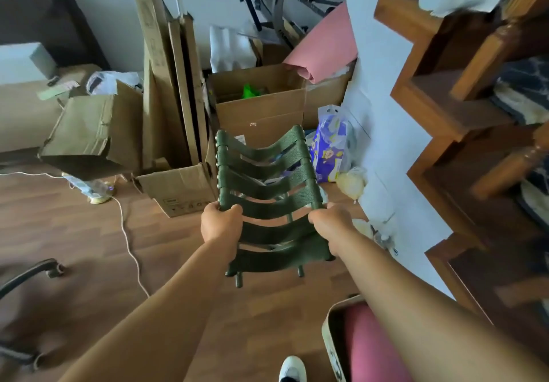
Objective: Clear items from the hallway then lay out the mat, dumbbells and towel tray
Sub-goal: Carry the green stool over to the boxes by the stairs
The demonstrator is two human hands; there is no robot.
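A cord (127, 233) is lying across the floor (74, 233) at left, with boxes (95, 135) standing behind it. The left hand (221, 224) is gripping the left rail of a green stool (267, 173), fingers curled round it. The stool is being held off the floor at centre. The right hand (331, 224) is gripping the right rail likewise. Further right, a rolled pink mat (323, 45) is leaning in a box above a blue bag (329, 146). Shelves (445, 99) are standing at far right.

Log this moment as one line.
phase: clearing | left hand: grips green strap stool left side | right hand: grips right side | stool: held up, cardboard boxes ahead
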